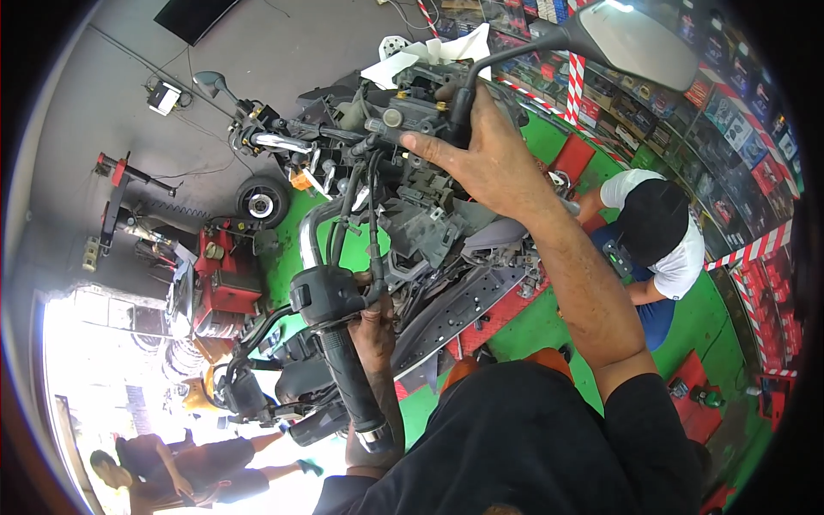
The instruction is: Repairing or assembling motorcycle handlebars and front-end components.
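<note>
A stripped scooter with bare handlebars (343, 215) and exposed grey frame parts fills the middle of the view. My right hand (481, 154) is closed around the handlebar end just below the black stem of a side mirror (635, 39). My left hand (373, 330) reaches up behind the near handlebar, next to the black rubber grip (348, 378) and its switch housing (322, 296); its fingers are mostly hidden by cables, so whether it holds anything is unclear.
A person in a white shirt and black cap (657, 232) crouches at the right on the green floor. Shelves of boxed parts (730, 120) line the right wall. A red machine (223, 275), a small wheel (260, 203) and two seated people (172, 468) are at left.
</note>
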`<action>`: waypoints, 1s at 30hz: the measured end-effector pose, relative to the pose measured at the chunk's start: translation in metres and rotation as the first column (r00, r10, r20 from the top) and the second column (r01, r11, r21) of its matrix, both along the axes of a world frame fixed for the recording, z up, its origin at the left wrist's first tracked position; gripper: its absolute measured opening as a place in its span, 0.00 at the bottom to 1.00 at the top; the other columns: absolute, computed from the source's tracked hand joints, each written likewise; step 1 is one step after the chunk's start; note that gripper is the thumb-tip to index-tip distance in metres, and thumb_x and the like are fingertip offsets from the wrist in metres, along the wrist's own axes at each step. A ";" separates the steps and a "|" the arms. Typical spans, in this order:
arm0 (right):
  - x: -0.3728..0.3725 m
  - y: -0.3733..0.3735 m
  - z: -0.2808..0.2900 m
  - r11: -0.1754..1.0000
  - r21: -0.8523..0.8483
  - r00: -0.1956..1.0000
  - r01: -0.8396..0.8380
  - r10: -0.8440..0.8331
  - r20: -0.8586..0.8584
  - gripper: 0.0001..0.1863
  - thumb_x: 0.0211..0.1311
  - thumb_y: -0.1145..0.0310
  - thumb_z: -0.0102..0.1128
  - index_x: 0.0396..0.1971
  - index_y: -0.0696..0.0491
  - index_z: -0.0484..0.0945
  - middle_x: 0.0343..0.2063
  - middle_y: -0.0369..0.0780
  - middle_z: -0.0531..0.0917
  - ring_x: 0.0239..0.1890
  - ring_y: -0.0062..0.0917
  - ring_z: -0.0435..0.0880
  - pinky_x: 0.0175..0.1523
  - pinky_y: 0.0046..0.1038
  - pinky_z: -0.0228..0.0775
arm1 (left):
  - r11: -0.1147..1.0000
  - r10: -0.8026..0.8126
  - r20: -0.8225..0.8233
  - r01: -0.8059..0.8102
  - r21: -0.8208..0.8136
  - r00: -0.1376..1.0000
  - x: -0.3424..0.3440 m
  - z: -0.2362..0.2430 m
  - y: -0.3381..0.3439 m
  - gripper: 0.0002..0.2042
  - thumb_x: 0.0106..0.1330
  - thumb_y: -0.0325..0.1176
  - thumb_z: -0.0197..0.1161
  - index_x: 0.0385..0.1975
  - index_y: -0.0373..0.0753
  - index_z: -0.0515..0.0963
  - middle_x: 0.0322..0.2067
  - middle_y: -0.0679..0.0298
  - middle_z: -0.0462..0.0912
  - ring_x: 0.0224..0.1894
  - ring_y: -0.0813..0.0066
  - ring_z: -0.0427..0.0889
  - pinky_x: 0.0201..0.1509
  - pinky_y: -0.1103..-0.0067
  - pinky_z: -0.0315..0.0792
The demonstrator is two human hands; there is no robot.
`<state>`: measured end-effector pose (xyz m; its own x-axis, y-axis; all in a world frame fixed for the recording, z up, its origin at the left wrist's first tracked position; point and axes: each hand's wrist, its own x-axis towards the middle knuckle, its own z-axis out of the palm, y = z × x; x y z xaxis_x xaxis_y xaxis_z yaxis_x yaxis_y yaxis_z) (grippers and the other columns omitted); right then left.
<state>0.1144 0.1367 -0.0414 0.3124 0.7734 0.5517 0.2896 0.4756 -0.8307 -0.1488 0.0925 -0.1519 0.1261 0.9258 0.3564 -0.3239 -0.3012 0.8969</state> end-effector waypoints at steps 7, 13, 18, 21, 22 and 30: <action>0.002 0.004 -0.014 0.998 -0.024 0.973 -0.064 0.057 -0.222 0.36 0.59 0.54 0.74 0.54 0.62 0.64 0.40 0.42 0.80 0.44 0.23 0.80 0.51 0.26 0.73 | 0.998 -0.049 0.048 0.051 -0.040 0.998 -0.004 -0.005 0.002 0.27 0.63 0.50 0.71 0.54 0.39 0.72 0.38 0.57 0.81 0.22 0.79 0.73 0.19 0.87 0.60; 0.003 0.005 -0.025 0.991 0.028 0.927 -0.132 0.134 -0.352 0.30 0.62 0.63 0.72 0.54 0.59 0.64 0.46 0.43 0.79 0.47 0.22 0.80 0.52 0.25 0.74 | 0.991 -0.098 0.062 0.103 -0.084 0.993 -0.009 -0.010 0.005 0.28 0.61 0.50 0.73 0.55 0.43 0.71 0.38 0.57 0.80 0.22 0.79 0.72 0.19 0.87 0.61; 0.009 0.009 -0.027 0.987 0.043 0.894 -0.152 0.156 -0.420 0.28 0.63 0.63 0.72 0.53 0.59 0.64 0.47 0.43 0.79 0.49 0.22 0.80 0.54 0.25 0.74 | 0.985 -0.142 0.091 0.150 -0.090 0.986 -0.010 -0.010 0.007 0.30 0.58 0.52 0.75 0.56 0.46 0.71 0.39 0.57 0.79 0.23 0.79 0.72 0.20 0.88 0.61; 0.021 0.016 -0.029 0.992 0.038 0.929 -0.117 0.123 -0.349 0.27 0.63 0.63 0.71 0.53 0.58 0.65 0.47 0.43 0.79 0.49 0.22 0.79 0.55 0.25 0.73 | 0.983 -0.174 0.051 0.176 -0.047 0.983 -0.011 -0.010 0.009 0.30 0.58 0.56 0.74 0.55 0.48 0.72 0.39 0.58 0.78 0.23 0.80 0.71 0.21 0.89 0.60; 0.024 0.017 -0.029 0.991 0.008 0.925 -0.137 0.131 -0.357 0.28 0.63 0.61 0.71 0.53 0.59 0.66 0.47 0.42 0.78 0.50 0.22 0.79 0.56 0.25 0.73 | 0.982 -0.182 0.055 0.185 -0.049 0.982 -0.012 -0.010 0.008 0.30 0.58 0.56 0.74 0.55 0.48 0.72 0.39 0.58 0.78 0.23 0.80 0.71 0.21 0.89 0.60; 0.047 0.042 -0.037 0.993 -0.057 0.953 -0.102 0.081 -0.292 0.32 0.59 0.52 0.73 0.52 0.61 0.71 0.45 0.41 0.78 0.48 0.23 0.77 0.56 0.26 0.69 | 0.982 -0.185 0.089 0.188 -0.028 0.979 -0.007 -0.007 0.011 0.19 0.64 0.45 0.71 0.49 0.50 0.71 0.33 0.57 0.78 0.19 0.78 0.71 0.19 0.84 0.64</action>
